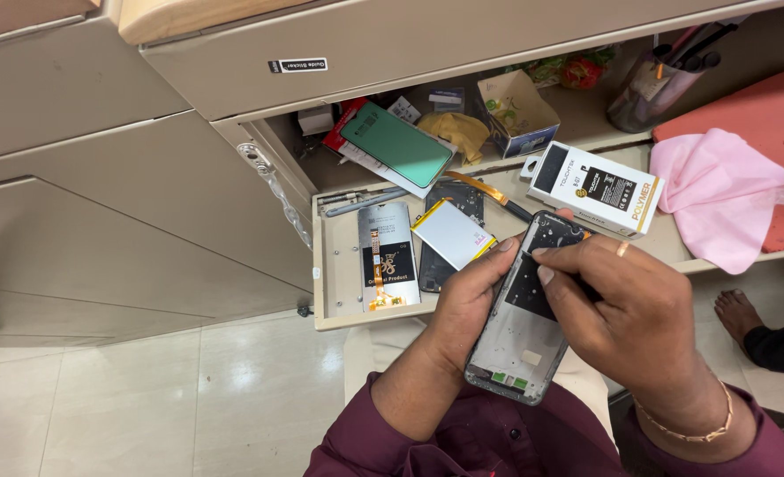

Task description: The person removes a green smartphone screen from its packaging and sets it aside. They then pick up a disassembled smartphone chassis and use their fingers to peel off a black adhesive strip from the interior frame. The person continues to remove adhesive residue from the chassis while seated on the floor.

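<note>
loose battery [453, 233] beside opened phone [526, 329]

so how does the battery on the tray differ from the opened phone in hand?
The battery is a bare white slab lying untouched on the pull-out tray; the opened phone is larger, dark inside, its battery bay showing. The left hand grips it; the right hand works inside. Both are flat rectangles.

Metal, plastic, card and cloth at a pull-out shelf

The opened phone frame [523, 329] looks like grey metal, matt black parts inside. The flat battery [453, 232] has a smooth silvery foil face; the display panel [388, 256] to its left is glossy. The box [597, 188] on the right is smooth white card. The far-right cloth [717, 190] is soft pink fabric. The shelf [339, 283] is matt beige laminate, the floor tiles [189, 397] shiny.
</note>
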